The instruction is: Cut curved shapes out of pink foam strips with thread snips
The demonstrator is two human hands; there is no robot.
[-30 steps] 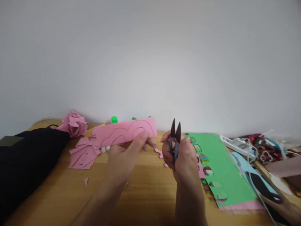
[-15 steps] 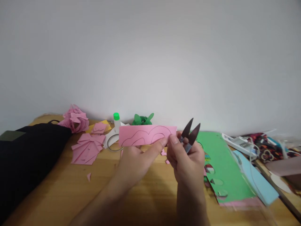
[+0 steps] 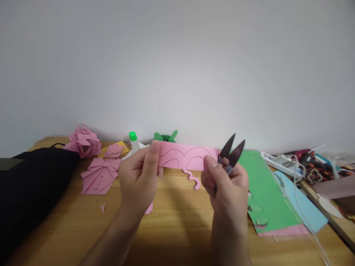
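Note:
A pink paper strip point(image 3: 177, 152) with curved, cloud-like pencil outlines is stretched level above the table between both hands. My left hand point(image 3: 138, 179) pinches its left end, thumb in front. My right hand point(image 3: 227, 188) grips the right end between thumb and finger. That same hand also holds scissors point(image 3: 232, 152), their two dark blades pointing up and apart; the handles are hidden in the palm. Below the strip, a curvy pink paper cut-out point(image 3: 195, 181) lies on the wooden table point(image 3: 172, 232).
Folded pink papers point(image 3: 100, 175), a crumpled pink paper flower point(image 3: 84, 141) and a green-capped glue stick point(image 3: 133, 139) are at the left. Dark fabric point(image 3: 36, 188) covers the left edge. A green sheet with cut holes point(image 3: 273, 192) and a light blue sheet point(image 3: 305, 205) lie right.
My left hand has shifted from under the strip's middle to its left end. The strip, scissors and right hand have moved slightly right, and the curvy cut-out shows more fully.

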